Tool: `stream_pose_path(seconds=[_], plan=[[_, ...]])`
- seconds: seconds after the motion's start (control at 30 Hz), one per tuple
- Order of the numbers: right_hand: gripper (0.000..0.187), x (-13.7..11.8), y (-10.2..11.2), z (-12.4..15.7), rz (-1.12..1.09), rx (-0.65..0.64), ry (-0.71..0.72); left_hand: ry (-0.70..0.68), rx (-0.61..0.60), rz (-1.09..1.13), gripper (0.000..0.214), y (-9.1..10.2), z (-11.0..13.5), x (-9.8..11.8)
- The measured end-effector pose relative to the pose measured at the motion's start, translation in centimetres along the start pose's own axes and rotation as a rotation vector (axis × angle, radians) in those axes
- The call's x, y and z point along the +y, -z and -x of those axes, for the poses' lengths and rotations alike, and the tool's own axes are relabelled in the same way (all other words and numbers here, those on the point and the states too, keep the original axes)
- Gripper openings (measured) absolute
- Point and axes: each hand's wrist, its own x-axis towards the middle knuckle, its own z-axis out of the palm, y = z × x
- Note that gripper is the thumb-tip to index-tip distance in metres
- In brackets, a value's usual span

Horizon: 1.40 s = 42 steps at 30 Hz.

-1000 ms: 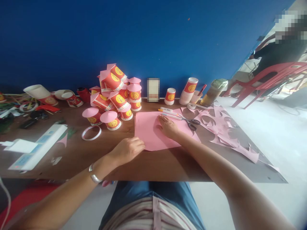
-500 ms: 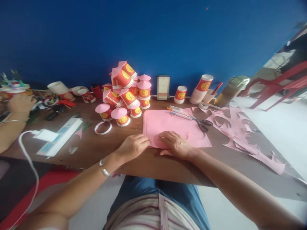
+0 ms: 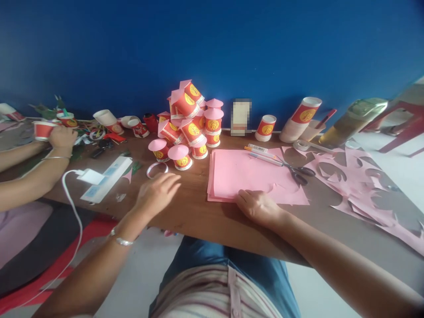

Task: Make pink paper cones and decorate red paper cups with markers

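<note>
My left hand (image 3: 159, 194) is over the bare table with nothing in it. Its fingers are stretched out, just short of a thin white ring (image 3: 157, 170) that looks like a tape roll. At the front edge of a stack of pink paper (image 3: 245, 172), my right hand (image 3: 260, 207) has its fingers curled down on the sheets; its thumb is hidden. Scissors (image 3: 296, 173) with dark handles lie on the paper's right side, beside a few pens (image 3: 265, 153). Left of the paper stands a pile of red paper cups (image 3: 192, 132) with pink cone tops.
A white power strip (image 3: 107, 180) with a plugged charger lies left. Pink paper scraps (image 3: 361, 181) spread over the right side. Cups (image 3: 266, 128) and a bottle (image 3: 353, 123) stand along the blue wall. At far left another person's hand (image 3: 62, 138) is by a red cup (image 3: 43, 131).
My left hand has left the paper's corner and moved left towards the white ring. My right hand has drawn in to the paper's front edge, fingers more curled. The view has shifted left.
</note>
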Motion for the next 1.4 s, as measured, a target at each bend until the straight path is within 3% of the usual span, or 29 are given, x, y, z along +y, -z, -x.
stream_pose_path(seconds=[0.13,0.23,0.37,0.5,0.67,0.83,0.97,1.1,1.23,1.4], plan=[[0.028,-0.5,-0.2,-0.2,-0.005,-0.052,-0.024,0.187,-0.261,-0.234,0.032,0.4,1.9,-4.5],[0.028,-0.7,-0.1,-0.2,-0.032,-0.04,-0.076,0.216,-0.335,-0.192,0.026,0.8,2.8,-5.0],[0.038,-0.3,0.5,-0.1,-0.088,0.028,-0.143,0.074,-0.183,0.026,0.02,2.2,1.8,-1.4],[0.036,1.2,1.1,0.2,-0.11,0.104,-0.343,-0.196,-0.075,0.296,0.012,2.7,-2.0,4.3],[0.028,4.1,1.2,0.9,-0.065,0.114,-0.601,-0.526,-0.068,0.368,0.017,0.3,-6.9,8.5],[0.026,5.4,1.3,1.2,-0.116,0.059,-0.752,-0.678,-0.152,0.332,0.021,-2.4,-8.8,9.2],[0.023,5.2,1.5,1.0,-0.129,0.017,-0.787,-0.685,-0.192,0.376,0.019,-3.2,-9.0,8.8],[0.023,5.0,1.7,0.7,-0.173,-0.012,-0.821,-0.545,-0.23,0.521,0.019,-3.0,-9.2,7.8],[0.02,4.8,1.5,0.5,-0.197,-0.015,-0.851,-0.398,-0.328,0.606,0.059,-3.1,-10.2,6.1],[0.018,4.9,0.6,0.6,-0.214,-0.028,-0.842,-0.371,-0.52,0.668,0.095,-4.4,-11.7,5.3]])
